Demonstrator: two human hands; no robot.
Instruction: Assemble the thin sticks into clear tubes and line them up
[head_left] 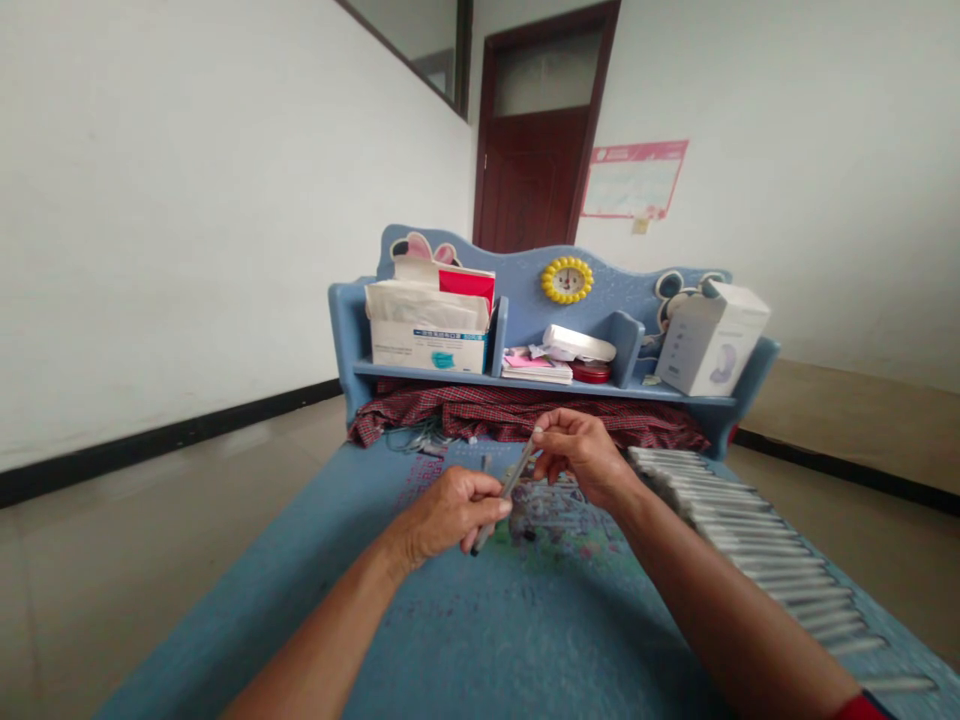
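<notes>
Over the middle of the blue desk (420,640), my left hand (450,515) is closed around the lower part of a slim grey pen (517,470) with a dark end. My right hand (585,455) pinches the pen's upper end between thumb and fingertips, its other fingers curled. The pen is tilted, its top leaning right and away from me. A second thin grey stick-like piece shows just behind my left hand; I cannot make out whether that hand holds it. Beside my right forearm lies a long row of similar grey pens (765,545), side by side.
Across the desk's back stands a blue shelf (540,385) with a mask box (427,345), papers (536,372), a red tin (591,372), a white box (712,340) and a yellow flower clock (567,280). Checked cloth (495,412) and thin cords (427,437) lie beneath it.
</notes>
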